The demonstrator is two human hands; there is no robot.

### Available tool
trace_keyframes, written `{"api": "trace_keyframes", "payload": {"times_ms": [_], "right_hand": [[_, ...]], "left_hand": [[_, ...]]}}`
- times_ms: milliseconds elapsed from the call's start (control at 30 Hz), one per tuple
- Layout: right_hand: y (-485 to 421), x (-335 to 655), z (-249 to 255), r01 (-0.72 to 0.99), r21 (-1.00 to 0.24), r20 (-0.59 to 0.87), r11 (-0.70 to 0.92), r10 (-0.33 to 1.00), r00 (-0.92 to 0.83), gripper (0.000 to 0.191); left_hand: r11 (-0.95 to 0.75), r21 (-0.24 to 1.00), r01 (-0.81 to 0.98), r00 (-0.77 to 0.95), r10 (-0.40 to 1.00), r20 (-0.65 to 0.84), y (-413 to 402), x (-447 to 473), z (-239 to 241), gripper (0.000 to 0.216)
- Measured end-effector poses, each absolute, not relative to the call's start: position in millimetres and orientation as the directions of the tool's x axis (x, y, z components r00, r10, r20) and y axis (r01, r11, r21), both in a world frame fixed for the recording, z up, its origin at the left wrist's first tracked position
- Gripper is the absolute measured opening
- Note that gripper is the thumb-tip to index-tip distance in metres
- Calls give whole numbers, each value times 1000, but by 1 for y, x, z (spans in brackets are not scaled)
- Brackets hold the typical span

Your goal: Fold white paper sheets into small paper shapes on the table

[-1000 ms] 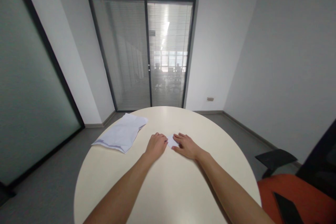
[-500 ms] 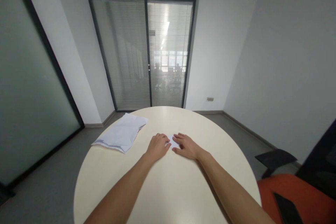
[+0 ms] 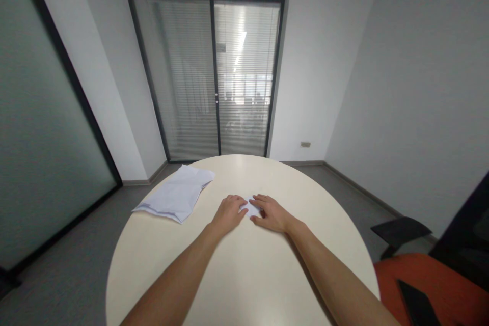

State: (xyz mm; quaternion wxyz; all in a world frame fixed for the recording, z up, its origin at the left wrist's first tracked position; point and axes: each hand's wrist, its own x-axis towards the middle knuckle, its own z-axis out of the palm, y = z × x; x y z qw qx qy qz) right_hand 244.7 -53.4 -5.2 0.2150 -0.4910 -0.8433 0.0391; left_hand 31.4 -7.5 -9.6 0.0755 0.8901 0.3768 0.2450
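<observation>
A small piece of folded white paper lies on the round cream table, between my two hands. My left hand is at the paper's left edge, its fingers bent and the thumb close to the index finger on that edge. From the other side, my right hand rests over the paper with fingers stretched and the thumb apart, fingertips touching it. Part of the paper is hidden beneath the right fingers, so its exact folds cannot be made out.
A stack of white sheets with creased, uneven edges lies at the table's left back rim. An orange chair with black armrests stands close by the table's right side. Glass panels with blinds are in the wall beyond.
Both hands stay almost where they were. The right index fingertip has shifted slightly left across the paper.
</observation>
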Motion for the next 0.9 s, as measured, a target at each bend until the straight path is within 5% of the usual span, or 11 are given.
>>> {"api": "trace_keyframes", "payload": {"times_ms": [367,633,900], "right_hand": [[-51,251,-11,880,-328,86,345,938,-335,58],[-46,256,-12,879,-280,269,386,911,-314,52],[-51,245,0,830,-386,365,402,893,-263,29]], "left_hand": [[-748,271,606,638,660,397,-9,30,-13,35],[-727,259,636,600,677,426,-10,31,-12,33],[-725,270,634,595,680,428,-11,32,-11,32]]}}
